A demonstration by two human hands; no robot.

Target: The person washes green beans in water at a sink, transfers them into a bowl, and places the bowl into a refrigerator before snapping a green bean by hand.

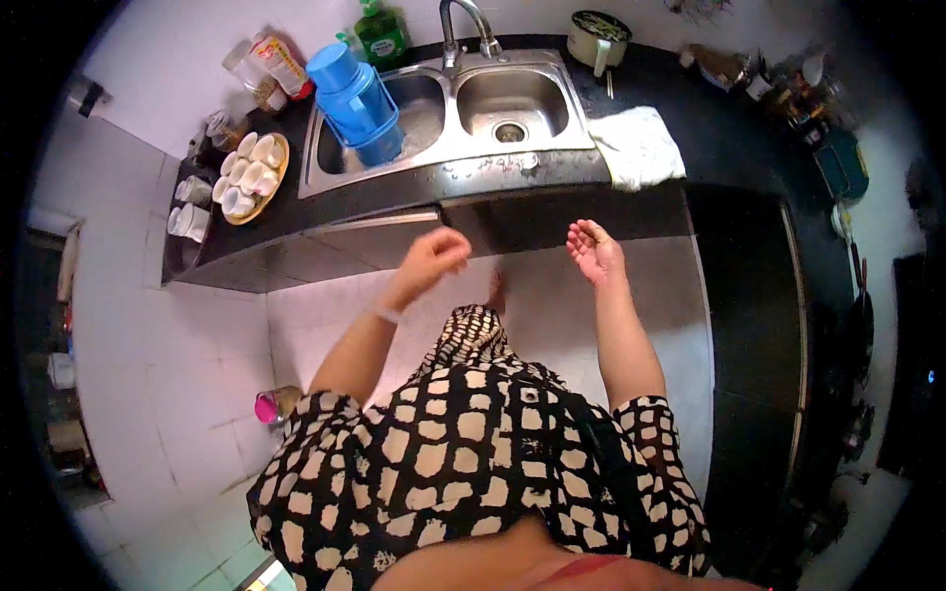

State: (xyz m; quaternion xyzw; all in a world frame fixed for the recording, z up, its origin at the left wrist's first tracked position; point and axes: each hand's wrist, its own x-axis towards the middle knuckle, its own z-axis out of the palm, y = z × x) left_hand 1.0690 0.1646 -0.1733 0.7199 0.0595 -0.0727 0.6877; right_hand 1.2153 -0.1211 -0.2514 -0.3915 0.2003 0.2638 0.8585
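Observation:
My left hand (436, 260) hangs in the air in front of the counter edge, slightly blurred. Its fingers are curled inward, and I see nothing in them. Farther right, my right hand (596, 255) is raised with the palm partly showing and the fingers loosely bent, holding nothing. Neither hand touches the counter. Beyond them is a double steel sink (448, 148). A blue lidded jug (357, 106) stands in its left basin. At the sink's right edge, a white cloth (639, 148) drapes over the counter front.
A tray (280, 177) of several white cups sits left of the sink, near jars. A green soap bottle (380, 35) and the faucet (467, 28) stand behind the basins. At the back right is a pot (597, 41). A pink-ended container (276, 405) is on the floor.

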